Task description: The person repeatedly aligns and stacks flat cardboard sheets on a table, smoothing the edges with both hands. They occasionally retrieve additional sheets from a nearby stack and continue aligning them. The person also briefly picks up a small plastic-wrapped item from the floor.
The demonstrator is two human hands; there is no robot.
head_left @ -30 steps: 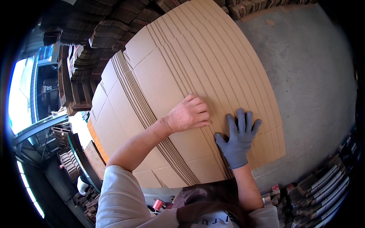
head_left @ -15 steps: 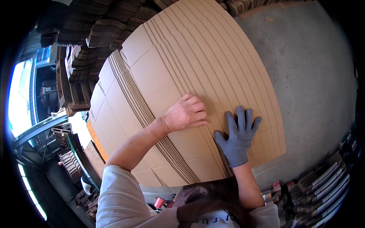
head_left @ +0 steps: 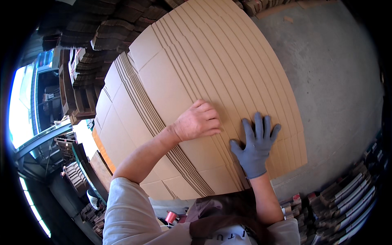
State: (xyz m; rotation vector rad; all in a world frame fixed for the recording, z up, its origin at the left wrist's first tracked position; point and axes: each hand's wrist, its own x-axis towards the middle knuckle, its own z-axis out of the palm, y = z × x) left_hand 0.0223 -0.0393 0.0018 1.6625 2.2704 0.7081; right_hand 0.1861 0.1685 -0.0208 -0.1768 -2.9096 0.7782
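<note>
Fanned flat cardboard sheets point(head_left: 163, 94) spread out before me, their brown edges overlapping in long steps. On top of them rests my left hand point(head_left: 199, 121), bare, its fingers curled in closed; what is under the fingertips, if anything, is hidden. To its right, my right hand point(head_left: 256, 149) wears a grey glove and lies flat on the stepped sheets, fingers spread and thumb apart.
Tall stacks of folded cardboard point(head_left: 110, 34) stand at the far left, near a wooden pallet point(head_left: 79, 96). More stacked bundles point(head_left: 343, 200) sit at the lower right, beside grey concrete floor point(head_left: 326, 81). A red spool point(head_left: 171, 217) lies close to my body.
My left hand has shifted very slightly left, and the sheets beneath it have slid a little the same way. The gloved right hand stays nearly where it was.
</note>
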